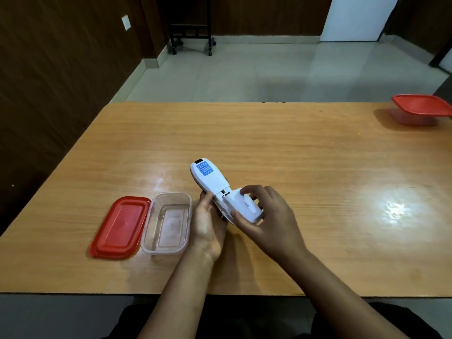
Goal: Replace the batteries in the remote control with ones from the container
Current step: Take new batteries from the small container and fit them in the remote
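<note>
A white remote control (208,178) with a blue label lies face down in my left hand (209,223), which grips its near end from the left. My right hand (266,216) holds the white battery cover (244,206) over the remote's back, partly across the compartment. A battery end with a red mark (224,195) shows in the gap above the cover. A clear plastic container (146,231) stands open just left of my left hand and looks empty. Its red lid (119,226) lies flat beside it on the left.
The wooden table (269,148) stretches wide to the right and back. A second clear container with a red lid on (422,108) sits at the far right edge. A tiled floor and a wheeled dark stand (190,33) lie beyond the table.
</note>
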